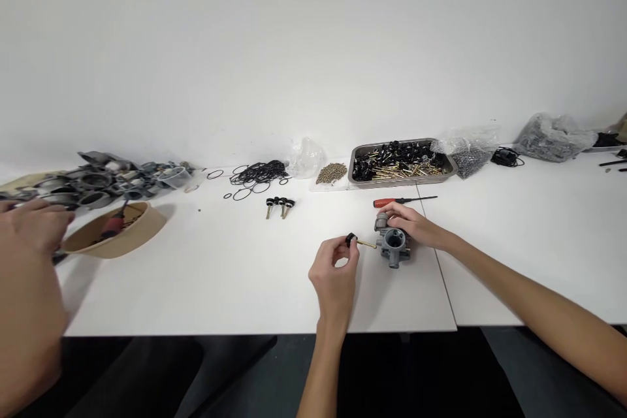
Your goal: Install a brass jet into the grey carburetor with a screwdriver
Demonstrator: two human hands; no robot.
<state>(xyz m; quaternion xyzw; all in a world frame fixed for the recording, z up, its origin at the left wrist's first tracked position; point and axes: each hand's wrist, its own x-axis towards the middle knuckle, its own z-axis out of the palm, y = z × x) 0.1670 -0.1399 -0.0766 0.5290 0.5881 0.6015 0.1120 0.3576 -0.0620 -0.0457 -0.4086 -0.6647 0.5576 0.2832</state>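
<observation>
My left hand (336,268) pinches a brass screw with a black knob (366,244) between thumb and fingertips. The screw lies roughly level, its brass end pointing right at the side of a grey metal carburetor (393,243). Whether the tip touches the carburetor or has entered it, I cannot tell. My right hand (410,222) grips the carburetor from behind and the right, with some fingers hidden by it. The carburetor sits on the white table, a round bore facing me. Behind it lies a red-handled screwdriver (386,202).
A metal tray (353,177) of knobbed screws stands at the back, beside a pile of small brass parts (332,174). Black rubber rings (262,173) and several knobbed screws (280,204) lie left. Another person's hand (36,228) is by a tan bowl (147,228) and grey castings (95,181).
</observation>
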